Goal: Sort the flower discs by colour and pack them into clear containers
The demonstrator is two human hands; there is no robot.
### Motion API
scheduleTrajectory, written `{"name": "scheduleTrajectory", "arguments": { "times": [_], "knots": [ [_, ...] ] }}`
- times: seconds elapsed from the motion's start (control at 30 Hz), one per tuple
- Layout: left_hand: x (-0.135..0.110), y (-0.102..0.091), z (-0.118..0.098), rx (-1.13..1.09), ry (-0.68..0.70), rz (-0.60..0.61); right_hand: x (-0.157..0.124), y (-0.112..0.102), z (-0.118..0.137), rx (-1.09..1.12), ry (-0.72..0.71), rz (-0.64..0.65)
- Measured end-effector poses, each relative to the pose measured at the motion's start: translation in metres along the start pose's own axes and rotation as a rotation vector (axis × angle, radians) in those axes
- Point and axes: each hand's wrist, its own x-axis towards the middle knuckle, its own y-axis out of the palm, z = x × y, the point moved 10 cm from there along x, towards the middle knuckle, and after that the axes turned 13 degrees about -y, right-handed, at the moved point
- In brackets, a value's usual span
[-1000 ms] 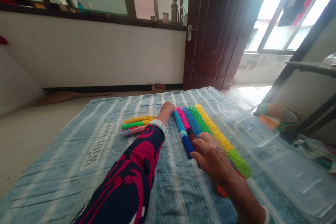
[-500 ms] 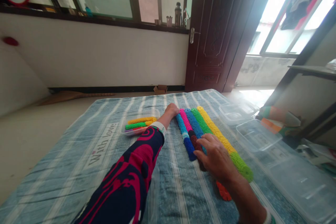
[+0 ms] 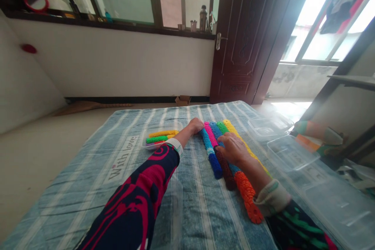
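Several long rods of stacked coloured discs lie side by side on a blue striped cloth. My left hand rests with curled fingers against the far end of the light-blue rod. My right hand lies flat, fingers spread, on top of the rods near their middle, covering the green and yellow ones. An orange-red rod sticks out beneath my right wrist. A dark-red rod and a dark-blue rod end lie beside it.
A clear tray holding yellow, green and purple rods sits left of my left hand. Several clear plastic trays and lids line the cloth's right edge. A dark wooden door and a white wall stand behind.
My right hand has slid forward along the rods toward the far end, uncovering the orange-red rod. The left hand has stayed at the far end. The camera has tilted slightly.
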Motion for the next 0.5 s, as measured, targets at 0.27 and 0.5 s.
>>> {"name": "scheduleTrajectory", "arguments": {
  "times": [0.27, 0.5],
  "knots": [
    [-0.001, 0.013, -0.001, 0.073, 0.042, 0.085, 0.035, 0.019, -0.008, -0.041, -0.045, 0.07],
    [-0.003, 0.013, -0.004, 0.076, 0.101, 0.076, 0.048, 0.027, -0.005, -0.036, -0.085, 0.102]
  ]
}}
